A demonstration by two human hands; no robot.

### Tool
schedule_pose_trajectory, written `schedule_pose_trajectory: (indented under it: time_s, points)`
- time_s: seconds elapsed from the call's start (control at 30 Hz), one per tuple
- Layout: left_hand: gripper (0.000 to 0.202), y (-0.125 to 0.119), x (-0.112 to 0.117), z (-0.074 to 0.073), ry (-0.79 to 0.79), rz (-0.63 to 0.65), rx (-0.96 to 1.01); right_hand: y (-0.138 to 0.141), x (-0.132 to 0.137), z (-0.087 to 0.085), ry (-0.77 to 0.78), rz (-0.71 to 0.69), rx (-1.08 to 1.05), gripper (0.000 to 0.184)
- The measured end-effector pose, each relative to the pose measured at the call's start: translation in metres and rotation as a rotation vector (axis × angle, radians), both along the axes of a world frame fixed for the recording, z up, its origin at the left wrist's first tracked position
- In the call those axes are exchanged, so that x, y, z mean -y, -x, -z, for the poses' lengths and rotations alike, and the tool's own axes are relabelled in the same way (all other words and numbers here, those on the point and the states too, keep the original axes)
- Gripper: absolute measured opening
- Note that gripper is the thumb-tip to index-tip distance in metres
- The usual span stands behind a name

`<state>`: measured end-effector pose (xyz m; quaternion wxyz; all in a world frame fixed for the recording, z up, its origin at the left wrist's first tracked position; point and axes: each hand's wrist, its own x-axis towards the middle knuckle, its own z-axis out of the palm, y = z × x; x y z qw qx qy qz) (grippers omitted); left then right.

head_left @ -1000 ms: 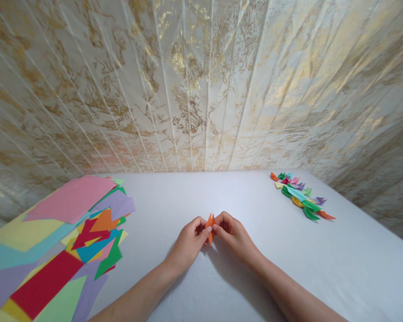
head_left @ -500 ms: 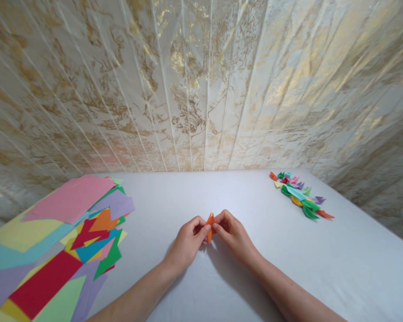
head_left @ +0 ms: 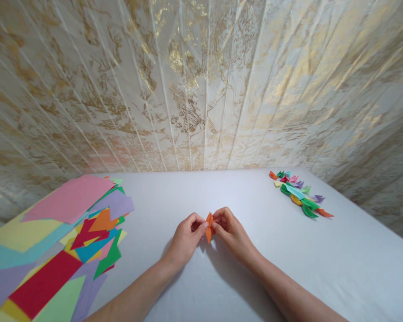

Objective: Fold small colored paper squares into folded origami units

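- Holds a small folded orange paper (head_left: 208, 235) between left hand (head_left: 184, 237) and right hand (head_left: 233, 232), over the middle of the white table (head_left: 174, 192).
- Points lengthwise away from the body, across the line joining both sets of fingertips.
- Lies just right of the left fingertips and just left of the right ones, touching both, with neither hand nearer.
- Pinches from each side between thumb and fingers, nearly closed, only paper in the gap; cannot tell how the hidden fingertips press.
- Stays well apart from the coloured sheets (head_left: 69, 197) and folded pieces (head_left: 295, 192).
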<state>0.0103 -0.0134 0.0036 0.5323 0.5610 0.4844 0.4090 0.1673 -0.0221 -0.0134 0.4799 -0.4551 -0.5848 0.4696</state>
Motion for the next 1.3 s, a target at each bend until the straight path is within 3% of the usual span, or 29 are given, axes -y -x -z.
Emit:
schedule_pose_trajectory:
  time_s: [0.23, 0.53, 0.73, 0.87, 0.97, 1.13, 1.3]
  points:
    - [0.029, 0.0, 0.002, 0.003, 0.001, 0.009, 0.003, 0.003, 0.005, -0.009, 0.064, -0.035, 0.191, 0.024]
    - [0.028, 0.001, 0.002, -0.003, -0.008, -0.012, 0.016, -0.001, 0.003, -0.014, 0.052, -0.084, 0.147, 0.03]
    - [0.025, 0.001, 0.002, 0.003, -0.009, -0.029, 0.006, 0.004, 0.003, -0.007, 0.088, -0.045, 0.001, 0.023]
    - [0.021, 0.0, 0.003, 0.004, -0.087, -0.127, -0.023, 0.002, 0.003, -0.007, -0.014, 0.119, 0.169, 0.019]
    - [0.016, -0.004, 0.009, -0.001, -0.111, -0.043, -0.021, 0.0, 0.005, -0.009, -0.14, 0.183, 0.307, 0.012]
    - [0.017, -0.008, 0.014, -0.008, -0.084, 0.055, 0.082, 0.004, 0.012, -0.01, -0.354, 0.084, 0.371, 0.013]
    - [0.025, -0.003, 0.007, -0.004, -0.008, 0.037, 0.16, 0.003, 0.014, -0.01, -0.365, -0.029, 0.339, 0.013]
